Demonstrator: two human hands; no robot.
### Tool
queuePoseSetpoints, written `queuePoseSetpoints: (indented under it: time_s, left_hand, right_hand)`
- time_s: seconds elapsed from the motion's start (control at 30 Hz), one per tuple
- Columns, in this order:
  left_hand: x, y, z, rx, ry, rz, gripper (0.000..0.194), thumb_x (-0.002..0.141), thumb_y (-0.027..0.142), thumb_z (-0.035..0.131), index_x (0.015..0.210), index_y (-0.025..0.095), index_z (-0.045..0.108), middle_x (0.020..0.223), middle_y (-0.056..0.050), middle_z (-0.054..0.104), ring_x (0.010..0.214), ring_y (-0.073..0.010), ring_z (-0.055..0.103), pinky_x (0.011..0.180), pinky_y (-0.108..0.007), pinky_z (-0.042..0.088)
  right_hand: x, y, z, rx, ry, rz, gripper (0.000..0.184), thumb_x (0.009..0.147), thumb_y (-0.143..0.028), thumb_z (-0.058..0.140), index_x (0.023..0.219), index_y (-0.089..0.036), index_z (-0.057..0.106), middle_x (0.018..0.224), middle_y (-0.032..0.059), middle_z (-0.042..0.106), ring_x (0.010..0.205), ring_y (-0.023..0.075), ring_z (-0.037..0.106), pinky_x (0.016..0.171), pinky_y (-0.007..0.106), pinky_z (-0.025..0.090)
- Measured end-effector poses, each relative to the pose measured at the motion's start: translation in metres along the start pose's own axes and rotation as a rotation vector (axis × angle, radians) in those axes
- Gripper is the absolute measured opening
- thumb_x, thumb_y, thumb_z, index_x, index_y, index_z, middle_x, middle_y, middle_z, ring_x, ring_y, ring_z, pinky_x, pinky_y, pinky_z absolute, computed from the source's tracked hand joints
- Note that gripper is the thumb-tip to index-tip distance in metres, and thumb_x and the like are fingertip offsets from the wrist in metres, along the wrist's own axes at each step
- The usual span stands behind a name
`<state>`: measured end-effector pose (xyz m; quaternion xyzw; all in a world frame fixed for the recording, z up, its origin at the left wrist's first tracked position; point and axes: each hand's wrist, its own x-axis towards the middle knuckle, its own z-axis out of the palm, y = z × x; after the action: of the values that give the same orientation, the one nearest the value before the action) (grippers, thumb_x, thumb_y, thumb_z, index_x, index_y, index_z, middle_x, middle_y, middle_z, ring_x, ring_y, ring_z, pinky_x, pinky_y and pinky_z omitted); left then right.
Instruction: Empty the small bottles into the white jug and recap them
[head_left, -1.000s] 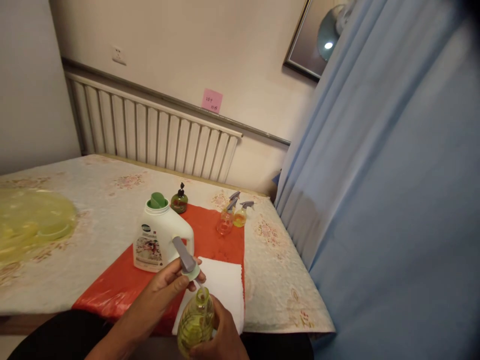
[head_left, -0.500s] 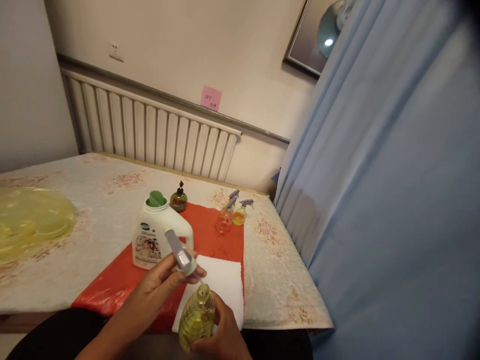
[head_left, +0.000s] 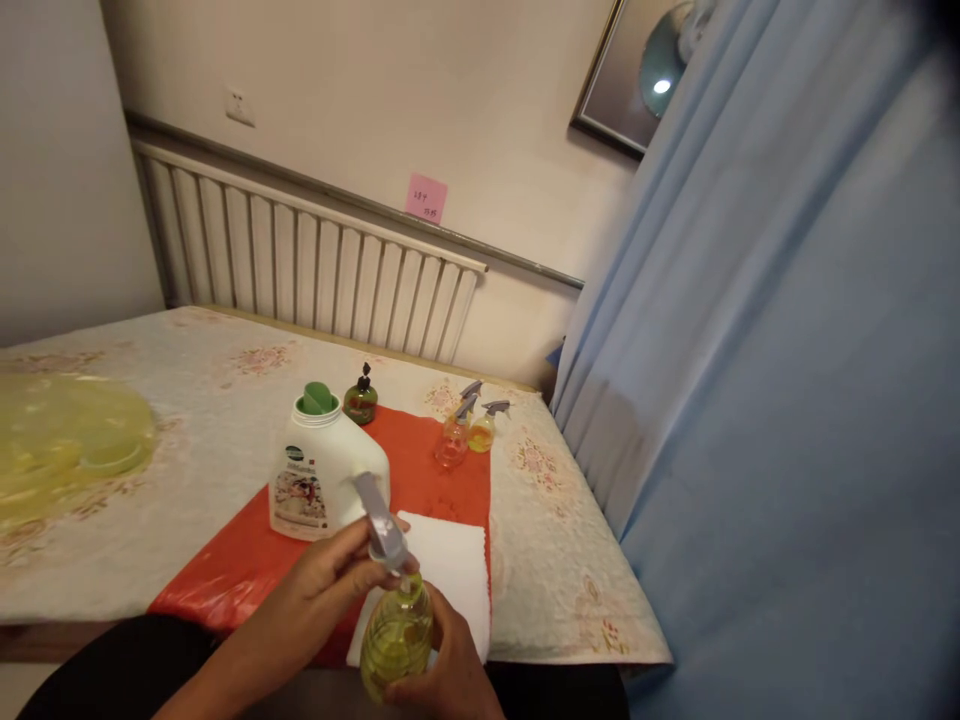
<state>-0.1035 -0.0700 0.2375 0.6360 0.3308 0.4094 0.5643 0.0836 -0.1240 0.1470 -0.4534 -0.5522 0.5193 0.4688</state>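
Observation:
Between the fingers of my left hand (head_left: 330, 585) is a grey trigger spray head (head_left: 384, 530), held by its collar just over the neck of a yellow-green spray bottle (head_left: 394, 640). My right hand (head_left: 450, 660) wraps the bottle's right side and keeps it nearly upright, leaning a little. Yellowish liquid shows inside the bottle. Whether the collar touches the bottle's rim I cannot tell, as my fingers partly cover it. Behind my left hand stands a white jug (head_left: 322, 480) with a green cup in its mouth. A folded white cloth (head_left: 457, 575) lies under and behind the bottle.
A red sheet (head_left: 431, 490) covers part of the floral tablecloth (head_left: 555, 560). Toward the back are a green pump bottle (head_left: 361, 403) and several spray bottles, one pinkish (head_left: 451, 445). A yellow translucent basin (head_left: 75, 440) is at left; a blue curtain (head_left: 787, 400) hangs at right.
My left hand has brought the spray head down and right onto the bottle's neck; the dip tube, visible before, is now inside the bottle. My right hand keeps its hold.

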Motion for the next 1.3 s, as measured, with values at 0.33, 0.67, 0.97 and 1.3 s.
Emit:
queuePoseSetpoints:
  time_s: [0.33,0.67,0.97,1.3]
  left_hand:
    - [0.001,-0.016,-0.009,-0.363,0.188,-0.031,0.036,0.074,0.042,0.077,0.099,0.018,0.071,0.095,-0.01,0.077,0.09,-0.0298,0.072,0.079,-0.036,0.06]
    - [0.002,-0.017,-0.027,-0.718,0.389,0.026,0.028,0.078,0.035,0.075,0.102,0.022,0.068,0.095,-0.007,0.077,0.091,-0.0275,0.071,0.081,-0.04,0.062]
    - [-0.003,-0.031,-0.035,-0.767,0.459,-0.014,0.035,0.074,0.031,0.078,0.106,0.019,0.067,0.096,-0.009,0.077,0.091,-0.0306,0.072,0.084,-0.045,0.061]
    - [-0.006,-0.031,-0.032,-0.681,0.445,-0.029,0.041,0.07,0.037,0.081,0.106,0.022,0.067,0.097,-0.008,0.077,0.094,-0.0301,0.071,0.084,-0.04,0.061]
  right_hand:
    - [0.001,0.004,0.0,0.017,0.013,0.021,0.072,0.044,-0.009,0.08,0.112,-0.019,0.06,0.101,0.0005,0.068,0.095,0.0249,0.062,0.081,0.03,0.048]
    - [0.003,0.011,0.0,0.031,0.012,0.059,0.071,0.042,-0.007,0.08,0.11,-0.02,0.061,0.101,0.001,0.068,0.097,0.027,0.063,0.083,0.032,0.05]
    - [0.003,0.021,-0.001,-0.086,0.062,0.116,0.083,0.037,-0.013,0.085,0.116,-0.019,0.06,0.108,0.0064,0.068,0.104,0.0315,0.061,0.09,0.038,0.049]
    - [0.003,0.019,0.002,-0.084,0.043,0.109,0.083,0.04,-0.015,0.084,0.119,-0.019,0.059,0.109,0.0062,0.068,0.105,0.0322,0.062,0.089,0.038,0.05]
